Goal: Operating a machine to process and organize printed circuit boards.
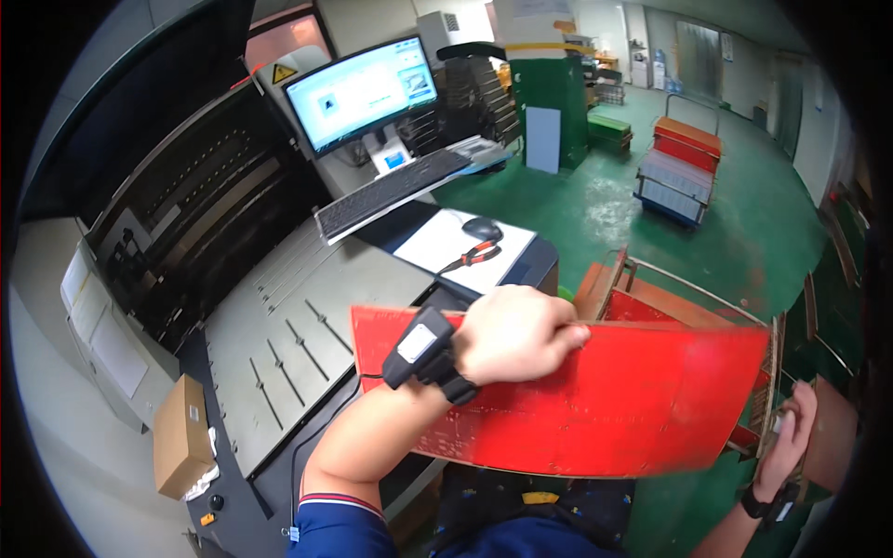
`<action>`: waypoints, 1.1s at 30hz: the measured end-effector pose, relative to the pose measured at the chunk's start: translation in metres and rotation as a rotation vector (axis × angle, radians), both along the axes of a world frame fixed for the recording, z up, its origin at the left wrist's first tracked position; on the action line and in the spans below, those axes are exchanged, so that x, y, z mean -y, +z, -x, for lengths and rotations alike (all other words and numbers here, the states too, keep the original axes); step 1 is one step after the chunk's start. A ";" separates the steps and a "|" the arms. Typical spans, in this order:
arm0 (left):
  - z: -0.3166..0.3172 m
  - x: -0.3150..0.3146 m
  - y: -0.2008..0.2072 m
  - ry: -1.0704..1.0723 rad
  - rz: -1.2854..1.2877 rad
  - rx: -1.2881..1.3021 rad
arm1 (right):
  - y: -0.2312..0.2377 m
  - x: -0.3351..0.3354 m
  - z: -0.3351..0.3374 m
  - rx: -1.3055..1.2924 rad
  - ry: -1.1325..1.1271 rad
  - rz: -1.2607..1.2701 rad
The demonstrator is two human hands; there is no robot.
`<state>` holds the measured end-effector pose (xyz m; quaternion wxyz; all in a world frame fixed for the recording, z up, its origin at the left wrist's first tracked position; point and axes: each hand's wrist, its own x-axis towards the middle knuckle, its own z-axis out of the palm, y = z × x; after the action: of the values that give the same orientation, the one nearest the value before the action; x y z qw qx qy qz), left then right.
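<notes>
My left hand (521,335) is closed on the upper edge of a large red board (595,409), thumb over the near face. The board is held tilted in front of my body, its right end slightly blurred, with rows of small holes or marks across it. Off to the right, my right hand (789,437) is apart from the red board, its fingers stretched out. A brownish panel (831,435) is right beside those fingers; I cannot tell whether they touch. Each wrist wears a dark strapped device.
A machine's grey slotted bed (279,325) lies left, below a monitor (363,88) and keyboard (400,191). Red-handled pliers (474,256) and a mouse (482,228) rest on a white sheet. Beyond the board stands a metal-framed cart (651,302); a loaded trolley (679,172) stands farther back.
</notes>
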<state>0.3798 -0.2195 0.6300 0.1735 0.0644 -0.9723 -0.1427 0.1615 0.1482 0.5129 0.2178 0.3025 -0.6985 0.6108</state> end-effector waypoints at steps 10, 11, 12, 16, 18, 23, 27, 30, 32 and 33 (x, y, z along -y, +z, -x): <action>-0.060 -0.003 0.008 0.042 0.239 0.398 | -0.040 0.131 -0.052 0.297 0.835 -0.859; -0.074 -0.005 0.012 0.097 0.245 0.412 | -0.052 0.143 -0.055 0.271 0.898 -0.863; -0.082 0.001 0.009 0.117 0.244 0.409 | -0.064 0.153 -0.057 0.366 0.994 -0.718; -0.120 0.016 -0.005 0.233 0.283 0.332 | -0.089 0.187 -0.068 0.609 1.172 -0.420; -0.136 0.020 -0.008 0.275 0.295 0.281 | -0.097 0.203 -0.078 0.641 1.218 -0.382; -0.178 0.019 -0.020 0.360 0.329 -0.281 | -0.099 0.223 -0.102 0.689 1.209 -0.312; -0.196 -0.002 -0.045 0.510 0.025 -0.675 | -0.080 0.235 -0.117 0.676 1.085 -0.216; -0.188 -0.014 -0.063 0.626 -0.383 -0.712 | -0.039 0.244 -0.133 0.421 0.918 -0.217; -0.180 -0.014 -0.067 0.489 -0.704 -0.648 | -0.007 0.253 -0.167 0.281 0.780 -0.146; -0.174 -0.015 -0.071 0.367 -0.917 -0.749 | 0.011 0.258 -0.184 0.096 0.728 -0.163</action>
<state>0.5541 -0.2047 0.5591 0.4793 0.2441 -0.6583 -0.5267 0.3451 -0.1103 0.5237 -0.0715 0.5184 -0.6008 0.6043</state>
